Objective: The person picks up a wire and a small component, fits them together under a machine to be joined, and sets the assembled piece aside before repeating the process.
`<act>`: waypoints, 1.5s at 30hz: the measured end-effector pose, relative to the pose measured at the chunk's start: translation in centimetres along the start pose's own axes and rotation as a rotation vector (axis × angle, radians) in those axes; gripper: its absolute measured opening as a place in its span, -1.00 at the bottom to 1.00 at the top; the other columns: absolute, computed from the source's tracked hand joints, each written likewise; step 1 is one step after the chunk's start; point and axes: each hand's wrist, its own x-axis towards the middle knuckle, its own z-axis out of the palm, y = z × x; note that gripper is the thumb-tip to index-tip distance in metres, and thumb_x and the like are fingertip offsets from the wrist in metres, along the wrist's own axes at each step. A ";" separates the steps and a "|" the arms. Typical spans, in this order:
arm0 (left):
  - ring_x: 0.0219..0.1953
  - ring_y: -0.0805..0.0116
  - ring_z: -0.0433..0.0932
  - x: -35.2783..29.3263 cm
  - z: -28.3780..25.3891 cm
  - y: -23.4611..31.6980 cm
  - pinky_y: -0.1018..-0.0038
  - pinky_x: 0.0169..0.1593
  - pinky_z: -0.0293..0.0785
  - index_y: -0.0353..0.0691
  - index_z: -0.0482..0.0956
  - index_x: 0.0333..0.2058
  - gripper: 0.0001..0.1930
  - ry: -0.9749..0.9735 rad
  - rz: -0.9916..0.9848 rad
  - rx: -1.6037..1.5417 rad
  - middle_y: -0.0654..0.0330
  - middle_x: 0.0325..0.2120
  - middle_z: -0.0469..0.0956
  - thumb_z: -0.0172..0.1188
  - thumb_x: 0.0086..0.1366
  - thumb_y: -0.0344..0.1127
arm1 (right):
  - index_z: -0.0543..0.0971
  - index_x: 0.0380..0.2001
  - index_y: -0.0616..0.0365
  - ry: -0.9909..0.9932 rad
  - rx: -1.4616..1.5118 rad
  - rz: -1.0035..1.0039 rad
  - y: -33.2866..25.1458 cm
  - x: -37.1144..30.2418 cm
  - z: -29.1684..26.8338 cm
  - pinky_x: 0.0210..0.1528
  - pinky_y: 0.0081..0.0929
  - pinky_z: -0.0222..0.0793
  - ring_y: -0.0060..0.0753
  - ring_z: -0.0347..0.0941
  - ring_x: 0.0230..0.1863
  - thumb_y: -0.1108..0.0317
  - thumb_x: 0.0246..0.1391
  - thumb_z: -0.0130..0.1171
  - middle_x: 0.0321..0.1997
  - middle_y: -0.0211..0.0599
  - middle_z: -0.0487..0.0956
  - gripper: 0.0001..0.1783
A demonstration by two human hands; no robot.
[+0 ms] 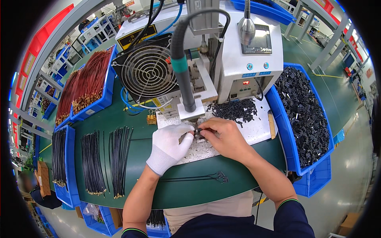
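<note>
My left hand (170,143), in a white glove with bare fingertips, pinches a thin black cable (141,139) that trails out leftward over the table. Close against it, the thumb and fingers of my bare right hand (229,137) are closed on a small black part (199,130). Both hands meet at the speckled metal plate (190,155), just under the nozzle of a bench machine (248,51). Fingers partly hide the cable's end, so whether it sits inside the part I cannot tell. Several short black tubes (237,110) lie loose behind my right hand.
A hose (182,67) and a fan (150,72) stand above my hands. Black cable bundles (93,162) lie left, beside blue bins of black (59,156) and red cables (92,77). Rightward are a wooden-handled tool (271,125) and a bin of black parts (303,115). Finished-looking cables (198,178) lie in front.
</note>
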 end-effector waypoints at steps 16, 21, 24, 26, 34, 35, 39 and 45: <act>-0.30 -0.07 0.78 0.1 -0.3 0.4 0.08 -0.17 0.68 -0.16 0.90 -0.18 -0.78 -0.015 0.000 0.072 0.01 -0.39 0.78 0.35 0.42 -0.20 | 0.80 -0.02 0.38 0.013 -0.028 -0.036 0.1 0.1 0.0 -0.08 -0.22 0.69 0.03 0.80 -0.16 0.54 0.31 0.44 -0.12 0.02 0.81 -0.78; -0.29 -0.07 0.79 0.2 -0.4 0.5 0.08 -0.16 0.69 -0.17 0.90 -0.17 -0.78 -0.024 -0.003 0.076 0.01 -0.38 0.79 0.35 0.42 -0.20 | 0.80 -0.03 0.37 0.022 -0.032 -0.046 0.2 0.1 0.1 -0.06 -0.21 0.70 0.05 0.80 -0.15 0.55 0.30 0.44 -0.12 0.03 0.81 -0.79; -0.25 -0.07 0.81 0.2 -0.2 0.3 0.10 -0.12 0.71 -0.16 0.89 -0.16 -0.79 -0.016 -0.002 0.046 0.02 -0.34 0.82 0.36 0.42 -0.22 | 0.80 -0.03 0.36 0.017 -0.037 -0.052 0.2 0.1 0.1 -0.06 -0.22 0.70 0.03 0.80 -0.15 0.54 0.31 0.43 -0.12 0.02 0.82 -0.79; -0.24 -0.12 0.83 0.2 0.1 0.0 0.15 -0.10 0.73 -0.22 0.88 -0.19 -0.82 0.038 0.023 -0.035 -0.04 -0.32 0.82 0.41 0.40 -0.27 | 0.80 -0.02 0.35 0.012 -0.016 -0.031 0.2 0.1 0.2 -0.06 -0.23 0.69 0.00 0.80 -0.15 0.54 0.31 0.43 -0.12 0.00 0.82 -0.79; -0.21 -0.11 0.84 0.2 0.0 0.1 0.17 -0.07 0.75 -0.22 0.88 -0.18 -0.83 0.026 0.018 -0.026 -0.02 -0.27 0.84 0.41 0.40 -0.29 | 0.80 -0.02 0.34 0.019 -0.026 -0.042 0.4 0.0 0.2 -0.07 -0.23 0.69 -0.02 0.79 -0.16 0.55 0.32 0.43 -0.12 -0.01 0.82 -0.80; -0.21 -0.11 0.84 0.2 0.0 0.1 0.17 -0.08 0.75 -0.22 0.88 -0.18 -0.83 0.023 0.017 -0.017 -0.02 -0.28 0.84 0.41 0.40 -0.28 | 0.80 -0.02 0.34 0.022 -0.027 -0.048 0.4 0.0 0.2 -0.07 -0.23 0.69 -0.02 0.79 -0.16 0.55 0.32 0.43 -0.12 -0.01 0.82 -0.80; -0.21 -0.10 0.84 0.2 0.0 0.1 0.18 -0.08 0.74 -0.22 0.88 -0.18 -0.83 0.025 0.017 -0.022 -0.02 -0.28 0.84 0.42 0.40 -0.28 | 0.80 -0.03 0.34 0.019 -0.029 -0.042 0.3 0.0 0.1 -0.06 -0.22 0.69 -0.01 0.79 -0.15 0.55 0.32 0.43 -0.12 -0.01 0.82 -0.81; -0.24 -0.10 0.83 -0.1 0.0 0.3 0.17 -0.09 0.74 -0.23 0.87 -0.18 -0.83 0.042 0.037 -0.023 -0.01 -0.29 0.83 0.41 0.41 -0.29 | 0.79 -0.06 0.37 0.005 -0.028 -0.016 -0.3 -0.2 0.1 0.06 -0.08 0.69 0.17 0.77 -0.07 0.54 0.32 0.40 -0.08 0.04 0.82 -0.82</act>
